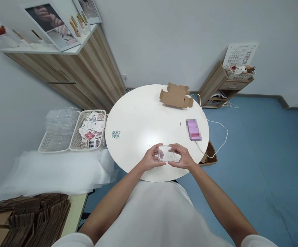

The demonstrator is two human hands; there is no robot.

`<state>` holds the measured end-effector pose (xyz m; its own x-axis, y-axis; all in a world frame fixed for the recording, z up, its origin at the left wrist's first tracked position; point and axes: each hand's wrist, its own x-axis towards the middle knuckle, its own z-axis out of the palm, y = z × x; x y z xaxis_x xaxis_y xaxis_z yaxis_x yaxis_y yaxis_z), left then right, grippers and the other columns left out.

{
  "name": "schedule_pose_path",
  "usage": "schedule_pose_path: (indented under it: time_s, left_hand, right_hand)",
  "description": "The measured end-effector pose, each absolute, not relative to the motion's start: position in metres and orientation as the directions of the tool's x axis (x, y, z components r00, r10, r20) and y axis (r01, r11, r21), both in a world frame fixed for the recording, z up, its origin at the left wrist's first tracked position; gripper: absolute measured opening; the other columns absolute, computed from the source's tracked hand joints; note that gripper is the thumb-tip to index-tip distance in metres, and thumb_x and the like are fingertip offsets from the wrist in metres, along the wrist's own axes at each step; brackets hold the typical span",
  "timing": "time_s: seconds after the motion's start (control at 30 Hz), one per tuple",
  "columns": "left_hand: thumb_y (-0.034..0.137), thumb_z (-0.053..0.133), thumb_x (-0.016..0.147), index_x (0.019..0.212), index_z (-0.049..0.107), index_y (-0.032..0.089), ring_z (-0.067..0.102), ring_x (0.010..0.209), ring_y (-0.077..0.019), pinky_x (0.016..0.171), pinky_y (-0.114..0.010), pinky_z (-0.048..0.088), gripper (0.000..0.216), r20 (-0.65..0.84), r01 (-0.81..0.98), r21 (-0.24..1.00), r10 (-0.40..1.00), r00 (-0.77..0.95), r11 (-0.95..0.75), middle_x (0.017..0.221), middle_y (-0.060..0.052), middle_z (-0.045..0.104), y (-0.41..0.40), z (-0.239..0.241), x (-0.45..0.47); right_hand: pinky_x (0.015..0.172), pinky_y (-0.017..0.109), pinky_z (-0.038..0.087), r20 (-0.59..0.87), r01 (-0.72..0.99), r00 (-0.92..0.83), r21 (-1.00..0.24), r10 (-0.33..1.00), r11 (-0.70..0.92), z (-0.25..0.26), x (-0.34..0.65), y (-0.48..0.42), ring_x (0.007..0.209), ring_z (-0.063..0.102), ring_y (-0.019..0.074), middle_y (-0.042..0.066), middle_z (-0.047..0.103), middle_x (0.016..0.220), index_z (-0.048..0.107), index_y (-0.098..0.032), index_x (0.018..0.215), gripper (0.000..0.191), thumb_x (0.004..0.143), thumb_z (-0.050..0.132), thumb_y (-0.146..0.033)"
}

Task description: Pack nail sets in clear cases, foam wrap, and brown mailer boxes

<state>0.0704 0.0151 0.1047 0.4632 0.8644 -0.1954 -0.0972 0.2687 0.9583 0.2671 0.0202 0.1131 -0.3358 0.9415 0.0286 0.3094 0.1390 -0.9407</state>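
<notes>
Bridging left hand [151,159] and right hand [183,157] is a clear container [167,155].

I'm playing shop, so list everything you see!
table: 1, white, middle
case: 1, clear, over table's front
carton: 1, brown, table's back
phone: 1, purple, table's right
cable: 1, white, from phone
card: 1, teal, table's left
cabinet: 1, brown, upper left
frames: 2, white, on cabinet
shelf: 1, brown, upper right
poster: 1, white, atop shelf
baskets: 3, white, two left, one atop shelf
packets: many, multicoloured, in basket by table
plastic: pile, clear, leftmost basket
sheets: several, white, lower left
cardboard: stack, brown, bottom left
bin: 1, brown, beneath table's right
floor: 1, blue, right
shirt: 1, white, bottom
fingers: 2 sets, bare, holding case
</notes>
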Motion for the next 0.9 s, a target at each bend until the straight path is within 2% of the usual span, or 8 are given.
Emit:
schedule_pose_path:
  time_s: [0.17,0.43,0.6,0.67,0.73,0.8,0.9]
  left_hand:
    - [0.019,0.074,0.051,0.119,0.042,0.024,0.051,0.091,-0.0182,0.067,-0.028,0.047,0.075,-0.216,-0.137,0.942,0.868,0.448,0.305,0.098,-0.007,0.052,0.013,0.103,0.075]
    - [0.021,0.068,0.062,0.13,0.026,0.029,0.056,0.08,-0.0127,0.073,-0.032,0.046,0.08,-0.284,-0.215,0.885,0.844,0.454,0.413,0.093,-0.004,0.054,0.01,0.107,0.066]
    - [0.028,0.066,0.064,0.112,0.047,0.02,0.058,0.074,-0.0122,0.075,-0.035,0.047,0.052,-0.407,-0.221,0.835,0.836,0.367,0.504,0.084,-0.003,0.057,-0.001,0.098,0.058]
    - [0.028,0.068,0.062,0.106,0.05,0.019,0.058,0.076,-0.0128,0.075,-0.034,0.047,0.047,-0.423,-0.201,0.838,0.837,0.348,0.508,0.084,-0.003,0.058,-0.004,0.096,0.057]
    - [0.027,0.069,0.061,0.104,0.052,0.018,0.058,0.075,-0.0126,0.074,-0.033,0.047,0.047,-0.425,-0.183,0.848,0.845,0.326,0.497,0.084,-0.004,0.058,-0.006,0.096,0.056]
    - [0.027,0.07,0.06,0.104,0.053,0.017,0.058,0.074,-0.0124,0.074,-0.032,0.047,0.048,-0.419,-0.17,0.856,0.849,0.323,0.488,0.084,-0.004,0.059,-0.008,0.096,0.054]
    - [0.028,0.07,0.059,0.103,0.054,0.016,0.059,0.074,-0.0132,0.073,-0.032,0.047,0.048,-0.42,-0.163,0.857,0.846,0.329,0.489,0.085,-0.006,0.059,-0.013,0.094,0.051]
  right_hand:
    - [0.072,0.036,0.047,0.007,0.286,-0.289,-0.954,0.957,0.094,0.114,0.269,0.019,0.088,0.054,0.0229,0.007,0.057,0.1,0.056,-0.022,0.087,0.041,0.049,0.07,-0.031]
    - [0.075,0.035,0.047,0.035,0.279,-0.32,-0.951,0.947,0.13,0.117,0.269,0.022,0.087,0.056,0.0198,0.007,0.055,0.102,0.053,-0.021,0.09,0.039,0.055,0.068,-0.029]
    - [0.079,0.035,0.045,0.041,0.309,-0.341,-0.939,0.939,0.153,0.117,0.263,0.016,0.094,0.053,0.0208,0.007,0.055,0.103,0.053,-0.022,0.088,0.039,0.054,0.068,-0.031]
    - [0.079,0.036,0.045,0.034,0.312,-0.351,-0.938,0.936,0.151,0.119,0.26,0.015,0.094,0.052,0.0216,0.006,0.056,0.101,0.054,-0.022,0.088,0.04,0.053,0.069,-0.033]
    - [0.077,0.037,0.045,0.016,0.315,-0.321,-0.941,0.947,0.123,0.119,0.257,0.015,0.087,0.054,0.0208,0.005,0.058,0.095,0.053,-0.022,0.087,0.036,0.057,0.066,-0.038]
    - [0.073,0.036,0.045,-0.015,0.304,-0.237,-0.951,0.971,0.059,0.117,0.254,0.019,0.076,0.056,0.0182,0.004,0.059,0.084,0.053,-0.022,0.083,0.027,0.068,0.055,-0.045]
    - [0.062,0.031,0.046,-0.123,0.234,-0.099,-0.967,0.987,-0.097,0.112,0.248,0.026,0.061,0.055,0.0148,0.002,0.057,0.066,0.052,-0.021,0.073,0.036,0.077,0.038,-0.053]
